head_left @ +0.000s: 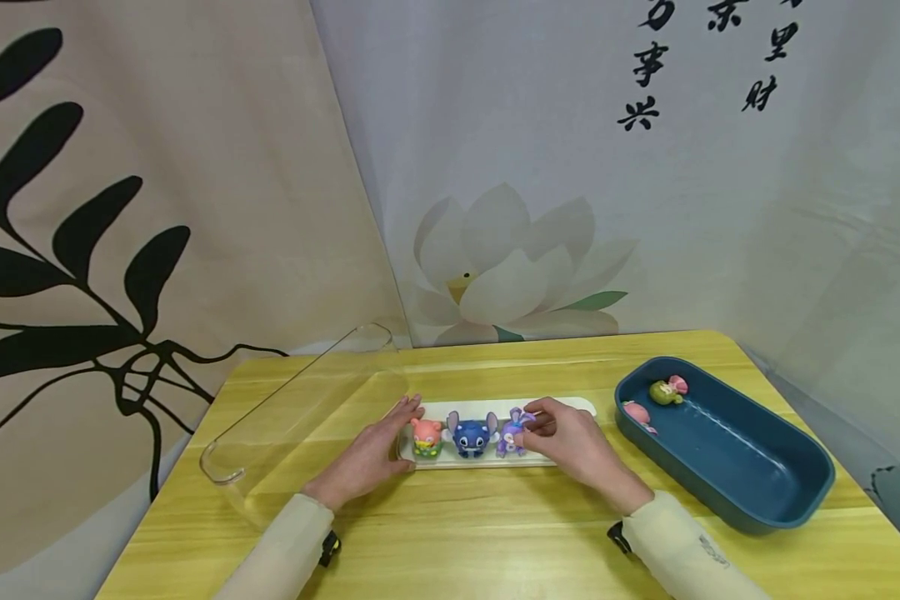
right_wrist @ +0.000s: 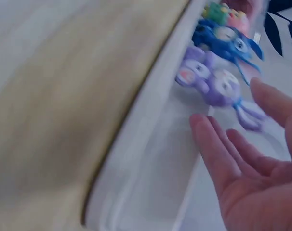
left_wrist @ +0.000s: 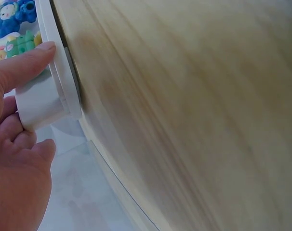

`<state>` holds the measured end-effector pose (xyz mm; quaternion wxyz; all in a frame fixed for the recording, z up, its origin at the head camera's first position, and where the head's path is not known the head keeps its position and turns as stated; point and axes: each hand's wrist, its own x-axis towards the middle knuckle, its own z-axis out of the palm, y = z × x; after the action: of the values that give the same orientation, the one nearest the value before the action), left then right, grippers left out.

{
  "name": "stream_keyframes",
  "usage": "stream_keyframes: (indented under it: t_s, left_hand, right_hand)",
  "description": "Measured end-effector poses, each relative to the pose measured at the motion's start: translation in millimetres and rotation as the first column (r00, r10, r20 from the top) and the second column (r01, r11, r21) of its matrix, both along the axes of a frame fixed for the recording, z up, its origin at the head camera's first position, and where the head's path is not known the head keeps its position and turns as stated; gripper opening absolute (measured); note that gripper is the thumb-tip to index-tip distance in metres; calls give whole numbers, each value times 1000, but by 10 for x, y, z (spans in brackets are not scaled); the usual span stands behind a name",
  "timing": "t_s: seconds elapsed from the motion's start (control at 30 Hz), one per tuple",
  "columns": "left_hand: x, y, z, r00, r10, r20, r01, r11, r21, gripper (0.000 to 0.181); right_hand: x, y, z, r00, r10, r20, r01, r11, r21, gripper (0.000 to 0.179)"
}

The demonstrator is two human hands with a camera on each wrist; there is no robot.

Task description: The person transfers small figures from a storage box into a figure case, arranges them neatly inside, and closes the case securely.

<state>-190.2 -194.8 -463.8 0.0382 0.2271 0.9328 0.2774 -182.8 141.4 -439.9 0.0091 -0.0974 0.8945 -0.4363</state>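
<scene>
Fingers of your right hand (head_left: 573, 442) are apart, thumb well clear of the rest, clamped on nothing; right wrist view shows a gap beside the purple rabbit figurine (head_left: 510, 437), which stands just past those fingertips on the white display base (head_left: 487, 407). Your left hand (head_left: 375, 450) grips the base's end, thumb on the front edge, other fingers curled against the end wall. Stitch figurine (head_left: 470, 437) stands between your two sets of fingers, pink-and-green figurine (head_left: 426, 438) right by the left ones. Step looks like lining up figurines. Do it well: brace the base with the left fingers, nudge the rabbit by its body with thumb and index only, not the thin ears, since a push up there could tip it. Mind Stitch's big ear, close by the rabbit; a wide finger spread may knock it. Match the rabbit's facing to its neighbours, then lift off upward, not sideways. Bare base under your right fingers looks usable for the pink figurine (head_left: 636, 412) or olive-green figurine (head_left: 664, 393), both in the blue bin (head_left: 735, 454) beyond your right knuckles. Clear cover (head_left: 307, 425) sits outside your left fingers; watch your sleeve there.
</scene>
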Motion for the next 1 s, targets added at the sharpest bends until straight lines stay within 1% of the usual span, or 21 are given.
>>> stream_keyframes:
  t_s: [0.1,0.23,0.33,0.43,0.57,0.67,0.8,1.0]
  left_hand:
    - [-4,1,-2,1000,-1,-2,1,1000,-7,86]
    - [-6,-2,7,1000,-2,-14,2,1000,-17,85]
    - [-3,-3,14,1000,0,-18,-1,1000,-20,85]
    - [1,-5,17,1000,3,-17,-4,1000,-19,85]
    - [5,-4,12,1000,9,-10,-9,1000,-20,85]
    - [0,-2,2,1000,14,-7,-14,1000,-25,85]
    - [-3,1,-4,1000,13,-6,-13,1000,-24,86]
    - [7,4,13,1000,4,-9,-4,1000,-15,86]
  right_hand:
    - [51,121,105,1000,8,-5,-8,1000,-16,46]
    - [145,299,280,999,10,-40,-10,1000,-5,55]
    - [219,424,403,996,15,-85,-12,999,37,62]
    - [281,536,512,990,21,-136,-9,996,87,65]
    - [353,687,630,988,22,-154,-4,994,114,65]
    - [390,794,694,986,14,-169,7,993,121,64]
    - [415,936,742,977,9,-211,20,991,135,62]
    - [416,1178,740,970,57,-235,-13,982,187,61]
